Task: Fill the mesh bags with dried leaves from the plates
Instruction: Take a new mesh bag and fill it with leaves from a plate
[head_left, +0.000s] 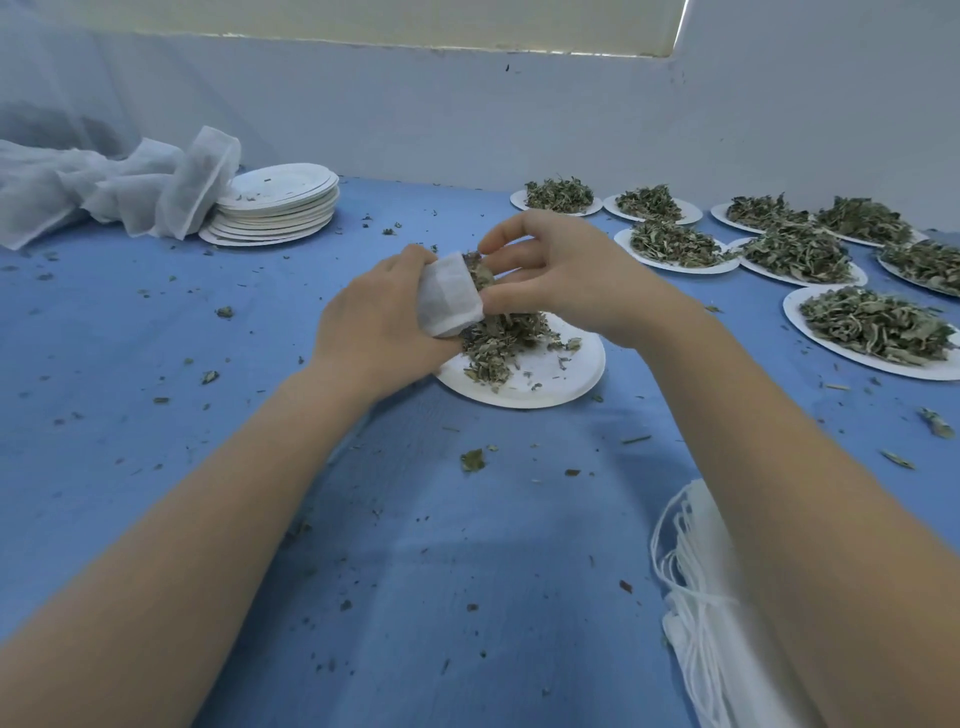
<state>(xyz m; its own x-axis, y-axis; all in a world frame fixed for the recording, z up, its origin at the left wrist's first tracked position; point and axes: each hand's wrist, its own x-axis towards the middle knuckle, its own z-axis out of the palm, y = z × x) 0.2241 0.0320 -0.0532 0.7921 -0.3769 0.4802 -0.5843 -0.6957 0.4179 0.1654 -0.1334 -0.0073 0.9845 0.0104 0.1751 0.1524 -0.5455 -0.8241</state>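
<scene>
My left hand grips a small white mesh bag, mouth turned to the right, above a white paper plate. Dried green leaves lie piled on that plate, and some show in the bag's mouth. My right hand is at the bag's opening, its fingers curled and pinching leaves against the bag's mouth. Both forearms reach in from the bottom of the view.
Several plates heaped with dried leaves stand at the right. A stack of bare plates and a heap of white mesh cloth sit at the back left. Flat mesh bags with strings lie at the lower right. Leaf crumbs dot the blue cloth.
</scene>
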